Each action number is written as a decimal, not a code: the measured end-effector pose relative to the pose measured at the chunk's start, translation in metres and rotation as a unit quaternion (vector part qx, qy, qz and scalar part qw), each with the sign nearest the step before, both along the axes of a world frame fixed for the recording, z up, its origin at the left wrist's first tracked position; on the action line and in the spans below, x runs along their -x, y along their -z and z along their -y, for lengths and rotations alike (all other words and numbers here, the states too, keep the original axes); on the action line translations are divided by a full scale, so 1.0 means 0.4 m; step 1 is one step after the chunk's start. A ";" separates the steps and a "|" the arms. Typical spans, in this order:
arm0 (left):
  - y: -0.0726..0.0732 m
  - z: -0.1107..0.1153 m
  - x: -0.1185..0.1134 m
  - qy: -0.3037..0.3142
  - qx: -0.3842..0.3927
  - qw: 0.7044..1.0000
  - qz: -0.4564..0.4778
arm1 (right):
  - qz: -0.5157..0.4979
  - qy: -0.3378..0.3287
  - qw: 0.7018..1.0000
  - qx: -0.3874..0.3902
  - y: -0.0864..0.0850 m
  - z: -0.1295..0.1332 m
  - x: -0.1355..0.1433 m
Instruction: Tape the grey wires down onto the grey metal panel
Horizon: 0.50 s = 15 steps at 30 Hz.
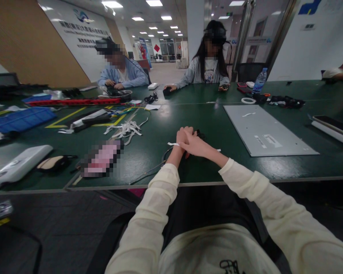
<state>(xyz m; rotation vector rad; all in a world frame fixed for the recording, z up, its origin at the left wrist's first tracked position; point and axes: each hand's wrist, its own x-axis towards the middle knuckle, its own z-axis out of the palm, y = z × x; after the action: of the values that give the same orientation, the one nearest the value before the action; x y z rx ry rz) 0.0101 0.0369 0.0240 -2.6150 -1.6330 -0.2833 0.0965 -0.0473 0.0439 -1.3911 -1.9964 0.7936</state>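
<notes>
My left hand [182,133] rests low over the table, its fingers curled and mostly hidden. Across it lies my right hand [194,144], with its fingers closed. A thin white strip [173,144] sticks out on the left, by the fingertips of my right hand, and another white end [218,150] shows beyond the right wrist. Part of a small black object [200,134] peeks out behind the hands; its kind is hidden. A thin grey cable [149,174] runs from beneath my left forearm along the table's front edge.
A heap of white strips [127,129] and a pink blurred item [103,159] lie left. A grey panel [267,131] lies right, a water bottle [259,80] behind it. A blue tray [23,118] stands far left. Two people [121,74] sit opposite.
</notes>
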 end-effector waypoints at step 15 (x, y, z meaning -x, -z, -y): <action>0.003 0.000 -0.002 -0.013 -0.011 1.000 0.004 | -0.388 0.316 0.854 0.144 -0.056 -0.169 -0.530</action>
<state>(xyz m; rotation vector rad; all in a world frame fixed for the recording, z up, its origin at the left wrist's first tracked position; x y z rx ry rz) 0.0109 0.0367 0.0230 -2.5788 -1.6541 -0.3099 0.3085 0.0204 0.0663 -1.4326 -0.7549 1.1163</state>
